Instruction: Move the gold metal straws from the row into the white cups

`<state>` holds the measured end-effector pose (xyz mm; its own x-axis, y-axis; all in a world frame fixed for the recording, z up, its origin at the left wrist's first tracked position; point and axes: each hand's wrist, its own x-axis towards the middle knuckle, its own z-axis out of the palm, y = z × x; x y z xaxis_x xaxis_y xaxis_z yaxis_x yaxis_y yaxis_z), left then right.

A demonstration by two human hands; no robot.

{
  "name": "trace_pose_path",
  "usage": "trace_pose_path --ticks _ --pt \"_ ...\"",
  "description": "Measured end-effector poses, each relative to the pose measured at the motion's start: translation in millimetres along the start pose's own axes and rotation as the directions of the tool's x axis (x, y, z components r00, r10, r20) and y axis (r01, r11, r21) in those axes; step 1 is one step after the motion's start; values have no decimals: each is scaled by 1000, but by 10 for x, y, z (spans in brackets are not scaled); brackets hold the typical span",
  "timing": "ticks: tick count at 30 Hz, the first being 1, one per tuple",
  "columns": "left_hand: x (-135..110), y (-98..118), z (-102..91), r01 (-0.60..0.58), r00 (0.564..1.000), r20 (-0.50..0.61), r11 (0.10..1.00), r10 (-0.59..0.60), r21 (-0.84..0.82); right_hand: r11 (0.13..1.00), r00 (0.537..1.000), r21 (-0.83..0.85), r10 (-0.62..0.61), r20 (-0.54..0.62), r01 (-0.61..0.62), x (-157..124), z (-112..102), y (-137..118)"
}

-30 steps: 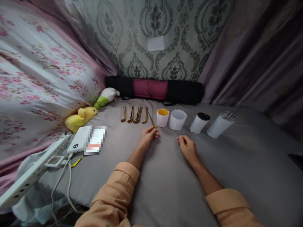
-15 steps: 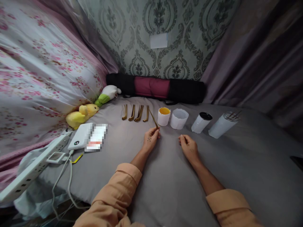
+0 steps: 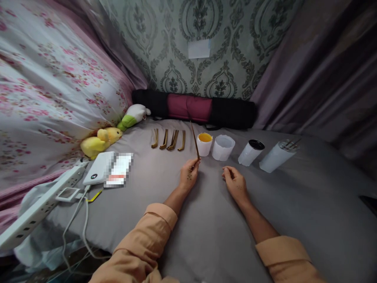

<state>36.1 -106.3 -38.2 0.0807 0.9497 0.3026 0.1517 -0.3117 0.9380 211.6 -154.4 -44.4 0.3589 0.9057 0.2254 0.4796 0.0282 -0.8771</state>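
Note:
My left hand (image 3: 189, 175) pinches the lower end of a thin gold straw (image 3: 194, 142), which stands nearly upright just left of a white cup with a yellow inside (image 3: 204, 144). My right hand (image 3: 234, 181) rests on the grey bed sheet (image 3: 206, 220) with its fingers loosely curled and nothing seen in them. Several bent gold straws (image 3: 169, 140) lie in a row on the sheet to the left of the cups. Right of the yellow cup stand a white ribbed cup (image 3: 223, 147), a white cup with a black lid (image 3: 251, 152) and a white tumbler (image 3: 276, 155) with straws in it.
A black and maroon roll (image 3: 194, 108) lies along the patterned wall. Yellow (image 3: 100, 143) and green-white (image 3: 132, 116) plush toys sit by the floral pillow (image 3: 53, 86). A white power bank (image 3: 98, 173), a power strip (image 3: 41, 208) and cables lie at the left edge.
My left hand has lifted the gold straw from a low slant to nearly upright beside the yellow cup. My right hand has stayed on the sheet.

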Motion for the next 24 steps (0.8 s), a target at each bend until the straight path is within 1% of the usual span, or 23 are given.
trace_pose_path --ticks 3,7,10,13,16,19,21,24 --pt "-11 30 1 -41 999 14 999 41 10 1000 1000 17 4 -3 -4 4 9 22" --pt "-29 39 8 -41 999 15 999 41 8 1000 1000 27 -1 -11 1 11 10 45" --pt "-45 5 14 -100 995 23 993 98 67 999 1000 48 -5 -14 5 10 2 38" --pt "-59 -40 20 -170 985 51 970 164 175 996 1000 91 -7 2 7 1 -7 15" --pt "-69 -64 19 -262 965 88 914 247 311 991 1000 135 -4 13 3 -11 -8 -10" --pt "-77 -57 9 -367 930 152 822 335 435 984 1000 179 -5 24 1 -23 -6 -39" --pt "-81 -40 2 -414 910 195 766 366 491 978 999 208 -9 36 1 -32 -8 -65" --pt "-84 -7 4 -455 890 249 697 383 554 968 998 249 2 65 -18 -46 -15 -112"
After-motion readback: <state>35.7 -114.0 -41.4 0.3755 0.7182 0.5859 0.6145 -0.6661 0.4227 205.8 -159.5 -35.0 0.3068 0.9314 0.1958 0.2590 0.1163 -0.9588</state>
